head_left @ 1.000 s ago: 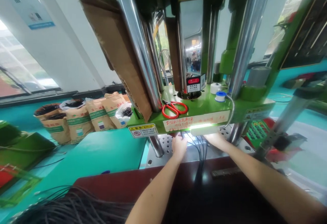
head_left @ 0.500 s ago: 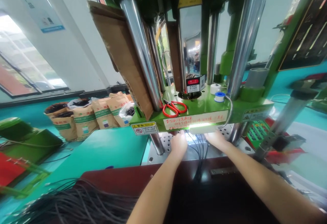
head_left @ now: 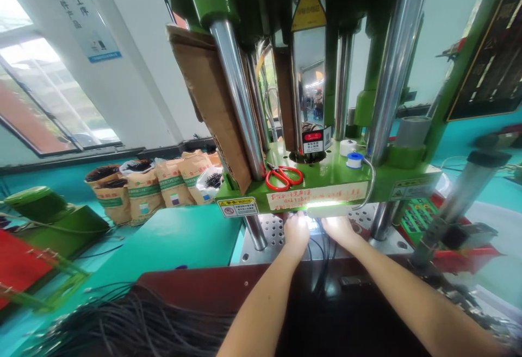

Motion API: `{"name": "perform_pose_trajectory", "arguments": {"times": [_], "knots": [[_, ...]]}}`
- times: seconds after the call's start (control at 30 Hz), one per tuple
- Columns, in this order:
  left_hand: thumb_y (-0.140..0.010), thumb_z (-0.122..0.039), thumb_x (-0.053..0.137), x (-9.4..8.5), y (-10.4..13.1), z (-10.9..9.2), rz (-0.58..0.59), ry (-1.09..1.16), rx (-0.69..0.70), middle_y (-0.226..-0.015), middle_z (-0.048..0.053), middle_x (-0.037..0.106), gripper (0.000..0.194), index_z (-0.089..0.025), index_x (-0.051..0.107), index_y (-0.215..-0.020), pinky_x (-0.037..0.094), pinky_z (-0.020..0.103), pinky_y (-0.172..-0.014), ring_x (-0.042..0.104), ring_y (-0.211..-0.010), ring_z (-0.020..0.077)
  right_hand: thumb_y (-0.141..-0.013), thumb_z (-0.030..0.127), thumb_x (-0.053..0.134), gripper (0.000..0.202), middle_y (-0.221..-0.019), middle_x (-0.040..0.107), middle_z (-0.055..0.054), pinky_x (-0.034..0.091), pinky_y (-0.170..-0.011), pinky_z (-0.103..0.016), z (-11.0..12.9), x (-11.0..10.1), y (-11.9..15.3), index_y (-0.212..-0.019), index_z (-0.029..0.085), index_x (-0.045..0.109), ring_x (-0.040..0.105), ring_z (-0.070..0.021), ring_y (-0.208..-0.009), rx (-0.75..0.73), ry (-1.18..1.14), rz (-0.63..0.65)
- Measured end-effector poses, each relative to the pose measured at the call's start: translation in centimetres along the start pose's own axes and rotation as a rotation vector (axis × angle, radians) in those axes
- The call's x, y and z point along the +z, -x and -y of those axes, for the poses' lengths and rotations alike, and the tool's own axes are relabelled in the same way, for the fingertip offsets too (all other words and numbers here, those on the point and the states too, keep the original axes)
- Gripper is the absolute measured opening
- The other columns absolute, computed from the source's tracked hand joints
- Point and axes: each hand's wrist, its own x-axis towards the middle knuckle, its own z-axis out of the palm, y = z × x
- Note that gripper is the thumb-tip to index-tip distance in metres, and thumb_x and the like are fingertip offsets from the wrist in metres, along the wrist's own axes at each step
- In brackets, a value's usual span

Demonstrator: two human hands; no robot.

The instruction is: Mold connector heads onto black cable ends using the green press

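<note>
The left hand (head_left: 297,230) and right hand (head_left: 338,229) lie beneath the lit lamp (head_left: 328,211) of a green press (head_left: 326,171), over its perforated metal bed (head_left: 274,233); glare obscures the fingers, so whether either hand grips anything cannot be told. Black cables (head_left: 324,259) emerge between the hands and trail toward the viewer over the maroon bench (head_left: 196,289).

Our left hand (head_left: 297,233) and right hand (head_left: 338,230) reach beneath the press platform (head_left: 326,175), cables (head_left: 323,262) trailing toward us from between them. On that platform, scissors (head_left: 284,186) lie left of a tape roll (head_left: 354,161). To our left we have a desk (head_left: 183,235), with sacks (head_left: 170,184) behind it and a cable bundle (head_left: 134,324) nearer us.
</note>
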Motion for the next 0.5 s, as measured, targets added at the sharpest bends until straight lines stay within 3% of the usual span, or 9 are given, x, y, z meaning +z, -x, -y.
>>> {"name": "perform_pose_trajectory", "arguments": {"times": [0.17,0.33,0.5], "knots": [[-0.077,-0.013,0.039,-0.2,-0.4,-0.8,-0.019,0.039,0.006,-0.084,0.016,0.061,0.025,-0.013,0.063,-0.084,0.039,0.041,-0.087,0.053,-0.097,0.0289,-0.074,0.006,0.046,0.02,-0.079,0.066,-0.012,0.043,-0.076,-0.034,-0.2,-0.2,-0.2,-0.075,0.011,0.065,0.059,-0.0221,-0.079,-0.004,-0.025,0.006],[-0.08,-0.02,0.038,-0.5,-0.2,-2.9,-0.058,0.084,0.027,-0.089,0.013,0.061,0.026,-0.017,0.063,-0.084,0.035,0.042,-0.091,0.048,-0.103,0.0288,-0.085,0.021,0.05,0.013,-0.094,0.062,-0.005,0.044,-0.078,-0.037,0.1,-0.4,-1.0,-0.09,0.014,0.06,0.057,-0.0169,-0.084,-0.009,-0.058,0.004],[-0.078,-0.021,0.042,0.0,0.1,-3.5,-0.045,0.102,0.069,-0.089,0.014,0.061,0.024,-0.016,0.063,-0.087,0.027,0.044,-0.096,0.047,-0.104,0.0297,-0.086,0.028,0.052,0.017,-0.097,0.06,-0.005,0.046,-0.077,-0.036,0.4,0.5,-1.3,-0.089,0.013,0.059,0.057,-0.0165,-0.085,0.0,-0.079,0.02]]}}
